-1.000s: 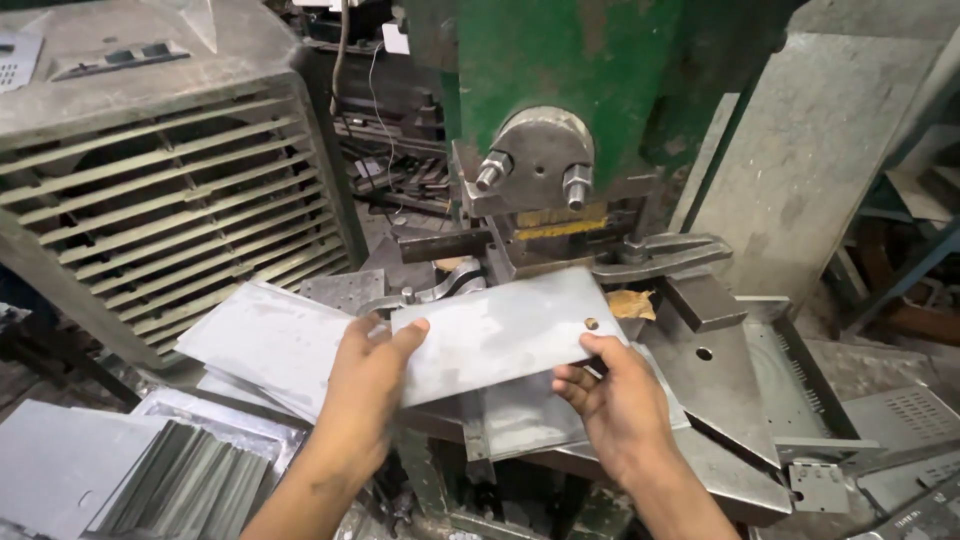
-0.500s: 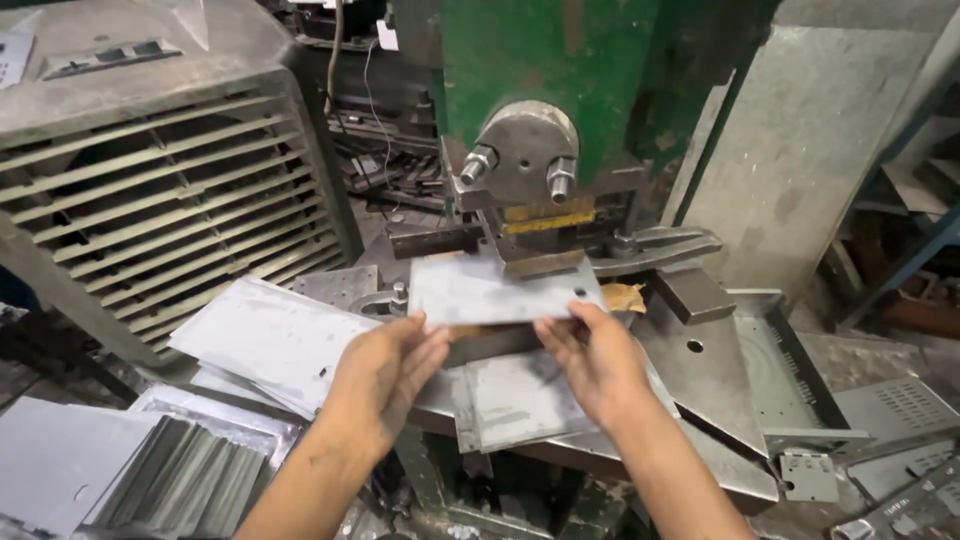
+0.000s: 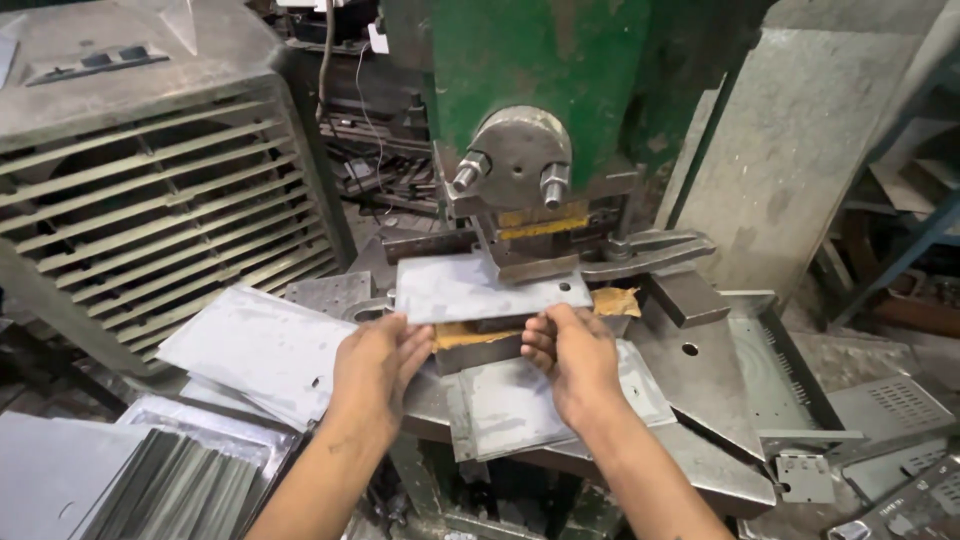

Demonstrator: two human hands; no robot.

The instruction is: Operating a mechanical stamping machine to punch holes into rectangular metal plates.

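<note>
My left hand (image 3: pixel 375 365) and right hand (image 3: pixel 570 360) pinched the near edge of the flat grey metal sheet (image 3: pixel 480 288), which lay on the die under the green press (image 3: pixel 540 90). Left of the press, loose dull sheets (image 3: pixel 255 350) overlapped; right of it, the perforated steel tabletop (image 3: pixel 770 370) lay open.
</note>
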